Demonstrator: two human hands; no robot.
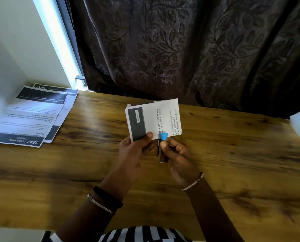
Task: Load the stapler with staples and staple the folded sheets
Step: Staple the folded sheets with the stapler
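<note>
I am at the stapling step, I judge, with the loading behind me, though no staples show from here. My left hand (137,151) grips the folded white printed sheets with a dark grey band (156,117) at their near left corner, thumb on top and fingers curled beneath, holding them up off the brown wood-grain table (233,154). My right hand (177,154) is wrapped around the small metal stapler with a bright blue nose (163,137), thumb pressing just behind the blue part. The stapler stands on edge just right of my left thumb, and its nose overlaps the near edge of the sheets around the middle. I cannot tell whether the paper sits fully between the stapler's two arms or only lies behind the nose.

The next move, as I see it, calls for sliding that near edge well into the stapler's mouth. Then I should keep the folded layers squared with my left thumb and squeeze firmly, so the staple goes through every layer.

Far to the left a loose spread of black-and-white printed pages (28,116) lies on the table, well apart from my hands. A dark brown leaf-patterned curtain (180,49) hangs beyond the far edge.
</note>
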